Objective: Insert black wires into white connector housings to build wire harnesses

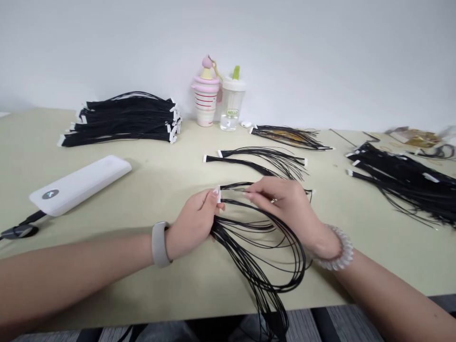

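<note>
My left hand (194, 221) is closed around a bundle of thin black wires (265, 256) near its white connector end, which shows at the fingertips. The loose wires loop down and hang over the table's front edge. My right hand (285, 204) pinches a few of these wires just right of the connector, fingers pressed together. A grey band sits on my left wrist and a clear coil bracelet on my right wrist.
A tall stack of finished black wire bundles (124, 118) lies at the back left. Loose bundles (260, 159) lie behind my hands, more (406, 183) at the right. A white power bank (80, 183) rests at the left. Two cups (219, 97) stand by the wall.
</note>
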A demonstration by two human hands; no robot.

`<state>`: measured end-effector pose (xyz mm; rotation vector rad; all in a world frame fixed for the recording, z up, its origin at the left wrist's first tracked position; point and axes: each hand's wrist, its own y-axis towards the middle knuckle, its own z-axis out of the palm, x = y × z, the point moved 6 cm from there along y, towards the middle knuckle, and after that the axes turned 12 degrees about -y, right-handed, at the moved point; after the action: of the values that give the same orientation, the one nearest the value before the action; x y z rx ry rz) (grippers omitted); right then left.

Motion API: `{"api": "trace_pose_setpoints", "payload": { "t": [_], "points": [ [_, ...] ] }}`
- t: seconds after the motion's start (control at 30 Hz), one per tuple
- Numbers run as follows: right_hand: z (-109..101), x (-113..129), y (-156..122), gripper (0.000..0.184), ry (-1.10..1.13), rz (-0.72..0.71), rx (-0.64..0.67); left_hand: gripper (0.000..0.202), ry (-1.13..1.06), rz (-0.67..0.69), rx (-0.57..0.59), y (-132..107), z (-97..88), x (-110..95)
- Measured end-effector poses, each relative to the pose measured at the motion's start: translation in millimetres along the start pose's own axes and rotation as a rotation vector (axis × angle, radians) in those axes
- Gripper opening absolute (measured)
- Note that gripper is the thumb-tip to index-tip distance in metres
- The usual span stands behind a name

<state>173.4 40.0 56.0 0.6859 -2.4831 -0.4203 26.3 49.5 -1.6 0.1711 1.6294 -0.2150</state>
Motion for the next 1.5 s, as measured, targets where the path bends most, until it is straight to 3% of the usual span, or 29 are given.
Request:
{"api": "trace_pose_setpoints", "payload": {
  "t": [0.13, 0.43, 1.0, 1.13, 1.27, 1.37, 1.5],
  "points": [
    [5, 7, -4, 0.021, -0.105, -0.082, 0.031, 0.039, 0.003, 0.019, 0.034, 0, 2.0, 0],
    [9, 8, -1, 0.024, -0.163, -0.093, -0.063, 0.038, 0.041, 0.044, 0.079, -1, 4.2, -3],
    [10, 17, -9, 0.025, -0.423, -0.265, -0.186, 0.037, 0.145, 0.147, 0.168, -3, 9.8, -6],
    [8, 14, -5, 0.019, -0.501, -0.276, -0.188, 0.039, 0.142, 0.131, 0.088, -2, 5.9, -6],
    [-18, 12, -2, 0.036, -0.511, -0.202, -0.224, 0.04, 0.061, 0.061, -0.091, 1, -4.6, -2],
    [-29, 5, -2, 0.04, -0.46, -0.116, -0.027, 0.04, -0.048, -0.007, -0.161, 4, -9.2, 4],
    [-10, -6, -11, 0.046, -0.351, -0.002, 0.412, 0.038, -0.119, -0.025, -0.171, 6, -9.7, 5]
  ]
}}
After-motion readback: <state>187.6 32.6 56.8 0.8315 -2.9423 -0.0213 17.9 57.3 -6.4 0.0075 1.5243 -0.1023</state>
